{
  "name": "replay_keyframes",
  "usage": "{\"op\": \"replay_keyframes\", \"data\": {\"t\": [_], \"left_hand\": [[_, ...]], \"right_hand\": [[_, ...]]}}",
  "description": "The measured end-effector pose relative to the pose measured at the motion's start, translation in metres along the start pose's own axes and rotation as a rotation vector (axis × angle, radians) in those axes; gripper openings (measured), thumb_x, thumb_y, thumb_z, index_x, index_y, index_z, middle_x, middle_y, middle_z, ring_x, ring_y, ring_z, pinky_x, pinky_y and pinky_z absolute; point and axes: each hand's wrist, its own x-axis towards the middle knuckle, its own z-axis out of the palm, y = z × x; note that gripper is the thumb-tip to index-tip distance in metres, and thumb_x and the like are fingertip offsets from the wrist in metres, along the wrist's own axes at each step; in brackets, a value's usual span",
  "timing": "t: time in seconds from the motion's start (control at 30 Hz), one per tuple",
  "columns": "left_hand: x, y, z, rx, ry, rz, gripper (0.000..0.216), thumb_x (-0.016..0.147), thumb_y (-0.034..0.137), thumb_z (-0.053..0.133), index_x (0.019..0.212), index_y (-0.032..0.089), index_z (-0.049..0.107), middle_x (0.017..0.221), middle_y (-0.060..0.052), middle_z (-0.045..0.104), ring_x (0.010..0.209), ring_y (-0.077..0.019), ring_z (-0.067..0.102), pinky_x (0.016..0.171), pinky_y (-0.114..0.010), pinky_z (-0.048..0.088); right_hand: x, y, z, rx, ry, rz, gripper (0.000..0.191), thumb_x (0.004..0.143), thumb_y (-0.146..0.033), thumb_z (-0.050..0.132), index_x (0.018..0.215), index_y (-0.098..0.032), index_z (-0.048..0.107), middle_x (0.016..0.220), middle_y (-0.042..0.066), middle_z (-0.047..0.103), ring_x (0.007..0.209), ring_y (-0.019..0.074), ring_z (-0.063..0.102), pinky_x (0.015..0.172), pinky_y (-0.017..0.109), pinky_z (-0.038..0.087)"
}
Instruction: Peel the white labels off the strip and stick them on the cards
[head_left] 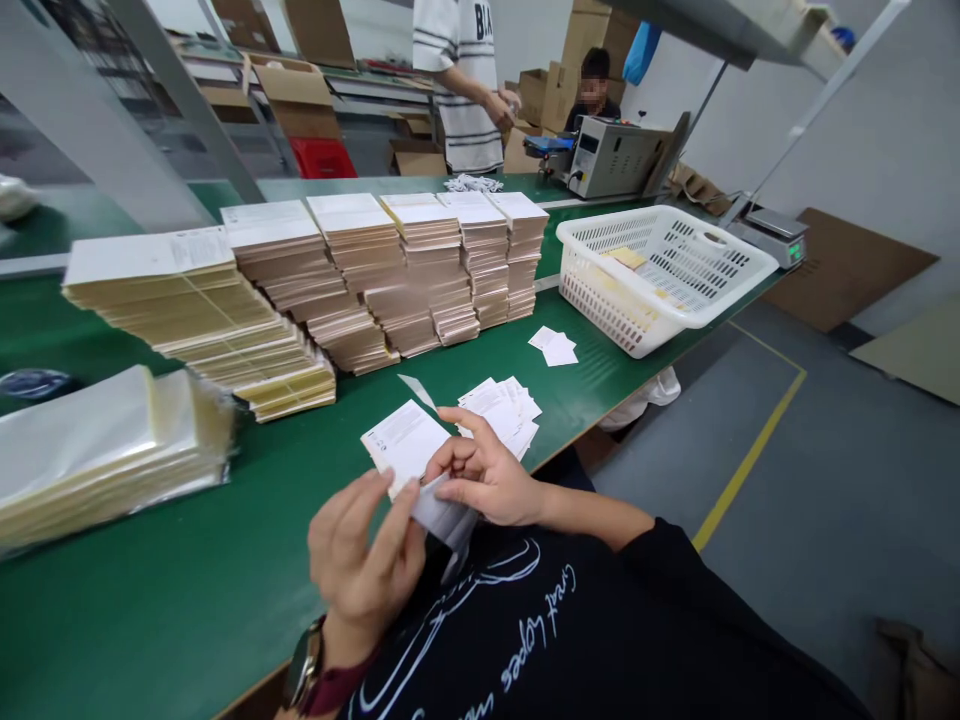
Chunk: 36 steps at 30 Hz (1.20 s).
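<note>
Both of my hands hold a small white printed card [403, 442] just above the near edge of the green table [187, 590]. My left hand [364, 555], with a watch on the wrist, pinches the card's lower edge with closed fingers. My right hand [484, 472] grips the card from the right, fingers curled round it and a clear sleeve [442, 515] under it. A loose pile of similar white cards [504, 408] lies just beyond my right hand.
Leaning stacks of flat tan cartons [337, 280] cross the table's middle. A pile of clear bags [105, 455] lies at left. A white plastic basket [660, 275] stands at right, with a scale [772, 235] behind. Two people work by a machine [611, 155] beyond.
</note>
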Motion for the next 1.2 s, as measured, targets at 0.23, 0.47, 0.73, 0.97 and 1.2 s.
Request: {"op": "replay_keyframes", "data": {"t": [0.23, 0.47, 0.73, 0.97, 1.2], "left_hand": [[0.007, 0.001, -0.002, -0.324, -0.156, -0.159, 0.013, 0.079, 0.007, 0.056, 0.086, 0.017, 0.062, 0.082, -0.006, 0.066, 0.083, -0.0208, 0.065, 0.077, -0.035, 0.052], [0.018, 0.006, -0.005, -0.442, -0.2, -0.26, 0.012, 0.082, 0.008, 0.054, 0.08, 0.018, 0.058, 0.073, -0.001, 0.063, 0.07, -0.014, 0.06, 0.067, -0.028, 0.048], [0.015, 0.011, -0.002, -0.455, -0.295, -0.363, 0.014, 0.086, 0.016, 0.049, 0.075, 0.018, 0.056, 0.071, -0.002, 0.061, 0.07, -0.0139, 0.056, 0.064, -0.029, 0.047], [-0.009, 0.005, -0.002, -0.157, -0.244, -0.199, 0.006, 0.081, 0.014, 0.054, 0.077, 0.018, 0.057, 0.078, -0.006, 0.064, 0.079, -0.0184, 0.058, 0.068, -0.034, 0.049], [-0.024, -0.001, 0.005, -0.127, -0.28, -0.081, 0.01, 0.076, 0.009, 0.056, 0.082, 0.016, 0.06, 0.109, -0.013, 0.068, 0.11, -0.0257, 0.061, 0.089, -0.045, 0.056]], "right_hand": [[0.0, -0.004, -0.003, -0.448, 0.023, -0.211, 0.054, 0.087, -0.032, 0.061, 0.136, -0.028, 0.037, 0.091, 0.002, 0.067, 0.079, 0.0152, 0.061, 0.08, 0.035, 0.053], [0.0, -0.008, -0.013, -0.594, 0.04, -0.29, 0.052, 0.086, -0.032, 0.062, 0.134, -0.028, 0.041, 0.094, 0.004, 0.068, 0.085, 0.0185, 0.062, 0.082, 0.038, 0.053], [-0.007, -0.014, -0.007, -0.52, 0.105, -0.326, 0.055, 0.086, -0.018, 0.058, 0.134, -0.04, 0.04, 0.081, -0.003, 0.061, 0.075, 0.0173, 0.059, 0.082, 0.043, 0.05], [0.01, -0.036, -0.012, -0.604, 0.53, -0.325, 0.04, 0.089, -0.022, 0.052, 0.122, -0.038, 0.038, 0.086, -0.001, 0.053, 0.07, 0.0155, 0.057, 0.062, 0.034, 0.05], [0.053, -0.004, -0.025, -0.51, 0.149, 0.134, 0.046, 0.082, -0.019, 0.058, 0.124, -0.027, 0.042, 0.079, -0.004, 0.055, 0.062, 0.0105, 0.053, 0.056, 0.026, 0.046]]}}
